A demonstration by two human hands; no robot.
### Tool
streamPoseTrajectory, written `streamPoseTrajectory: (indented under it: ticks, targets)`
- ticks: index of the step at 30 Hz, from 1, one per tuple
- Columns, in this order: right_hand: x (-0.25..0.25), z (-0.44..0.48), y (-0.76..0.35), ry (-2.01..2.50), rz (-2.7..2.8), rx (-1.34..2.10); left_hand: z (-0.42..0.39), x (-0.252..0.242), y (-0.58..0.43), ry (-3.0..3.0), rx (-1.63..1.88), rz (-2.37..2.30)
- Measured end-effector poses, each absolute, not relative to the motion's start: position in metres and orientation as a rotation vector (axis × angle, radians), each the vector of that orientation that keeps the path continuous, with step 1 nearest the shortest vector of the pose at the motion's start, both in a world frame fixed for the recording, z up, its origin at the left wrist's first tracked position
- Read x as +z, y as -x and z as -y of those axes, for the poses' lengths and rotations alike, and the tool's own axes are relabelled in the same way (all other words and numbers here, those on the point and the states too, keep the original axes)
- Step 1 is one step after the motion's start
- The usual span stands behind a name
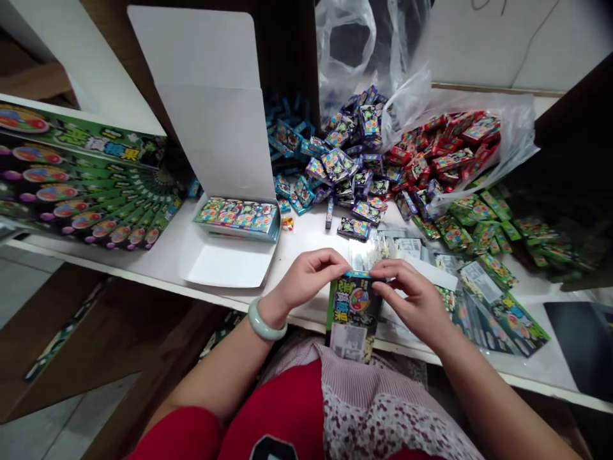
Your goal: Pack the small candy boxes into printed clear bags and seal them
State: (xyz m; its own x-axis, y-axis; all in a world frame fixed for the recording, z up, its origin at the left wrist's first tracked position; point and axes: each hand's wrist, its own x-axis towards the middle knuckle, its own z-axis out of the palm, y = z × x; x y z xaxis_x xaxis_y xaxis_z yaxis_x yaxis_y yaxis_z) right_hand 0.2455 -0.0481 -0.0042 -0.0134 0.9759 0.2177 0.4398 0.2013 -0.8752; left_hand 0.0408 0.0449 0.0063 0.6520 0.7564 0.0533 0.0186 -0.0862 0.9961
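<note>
Left hand (306,276): thumb and fingertips pinching the top left corner of the black-and-green printed pack (352,313). Right hand (417,305): same pinch, top right corner. Pack hangs upright at the bench (306,246) front edge, blue strip showing at its top. Flat printed packs (514,319) right of right hand. Open white box (230,260) left, row of small boxes (237,216) inside. Behind: loose purple (339,165), red (453,160) and green boxes (472,220).
</note>
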Motion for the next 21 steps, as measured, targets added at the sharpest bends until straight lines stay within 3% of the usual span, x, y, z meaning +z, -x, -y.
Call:
streamPoseTrajectory:
  ticks: [11, 17, 21]
  targets:
    - [-0.011, 0.056, -0.233, 1.361, 1.520, 0.684, -0.019, -0.026, -0.046, -1.453, 0.821, -0.653]
    - [-0.016, 0.041, -0.274, 1.422, 1.312, 1.050, -0.026, -0.026, -0.040, -1.569, 0.916, -0.718]
    - [-0.026, 0.016, -0.334, 1.954, 1.379, 0.615, -0.033, -0.033, -0.036, -1.575, 0.933, -0.824]
